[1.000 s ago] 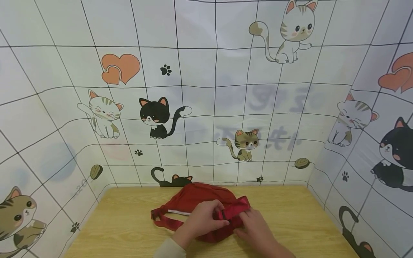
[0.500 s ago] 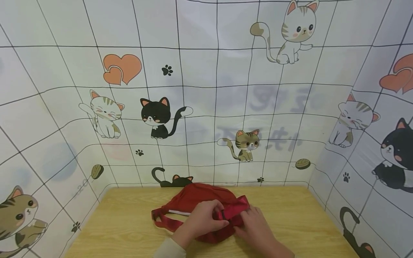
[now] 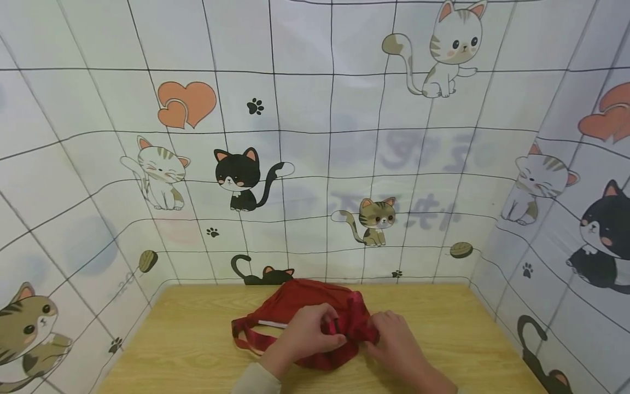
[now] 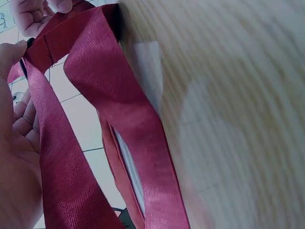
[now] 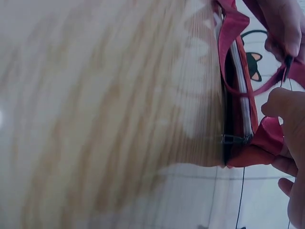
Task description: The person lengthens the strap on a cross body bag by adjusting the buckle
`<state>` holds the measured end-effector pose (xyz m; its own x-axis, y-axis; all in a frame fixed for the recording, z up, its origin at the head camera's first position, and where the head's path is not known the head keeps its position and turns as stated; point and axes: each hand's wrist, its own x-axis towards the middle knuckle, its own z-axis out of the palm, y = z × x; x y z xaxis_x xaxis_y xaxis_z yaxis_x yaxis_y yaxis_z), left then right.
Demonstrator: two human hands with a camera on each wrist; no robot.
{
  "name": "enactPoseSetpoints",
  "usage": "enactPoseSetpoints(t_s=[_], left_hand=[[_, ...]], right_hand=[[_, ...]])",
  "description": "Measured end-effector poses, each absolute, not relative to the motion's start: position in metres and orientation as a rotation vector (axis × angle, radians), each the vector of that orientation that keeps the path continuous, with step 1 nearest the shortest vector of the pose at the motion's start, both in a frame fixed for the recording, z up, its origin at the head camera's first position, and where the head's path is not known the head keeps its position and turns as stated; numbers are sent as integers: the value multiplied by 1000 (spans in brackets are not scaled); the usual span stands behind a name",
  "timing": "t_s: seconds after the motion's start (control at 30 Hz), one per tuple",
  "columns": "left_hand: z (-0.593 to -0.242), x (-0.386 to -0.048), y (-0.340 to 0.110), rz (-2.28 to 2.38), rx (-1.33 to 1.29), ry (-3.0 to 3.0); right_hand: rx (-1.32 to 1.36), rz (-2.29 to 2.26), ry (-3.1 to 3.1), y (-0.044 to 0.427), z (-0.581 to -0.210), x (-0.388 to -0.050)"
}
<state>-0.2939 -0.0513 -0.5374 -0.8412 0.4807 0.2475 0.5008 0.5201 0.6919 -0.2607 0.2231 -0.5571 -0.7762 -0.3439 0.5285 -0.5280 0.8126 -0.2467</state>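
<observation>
A red waist bag (image 3: 300,300) lies on the table, its pale zipper (image 5: 240,71) along one side. My left hand (image 3: 311,331) pinches a small black strap buckle (image 5: 288,66) between thumb and fingers, above the bag's near right part. The red strap (image 4: 71,157) hangs in a loop from there and runs left along the bag. At the right end, my right hand (image 3: 396,340) grips a bunched section of the strap close to the left hand. Its fingertips are partly hidden by the folded webbing.
The light wooden table (image 3: 192,350) ends at a white backdrop (image 3: 305,98) printed with grid lines and cartoon cats, which rises behind it and at both sides. A metal zipper pull (image 5: 233,139) sits near the bag's end.
The strap end at the right, earlier a flat raised loop, is now bunched and twisted downward. My right hand has shifted slightly right; the left hand keeps its pinch almost in place.
</observation>
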Motion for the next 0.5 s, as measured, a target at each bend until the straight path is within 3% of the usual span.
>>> enactPoseSetpoints(t_s=[0.5], left_hand=[[-538,-293,-61,-1209,-908,-2671]], right_hand=[[734,466,-2458,231,-560,-267]])
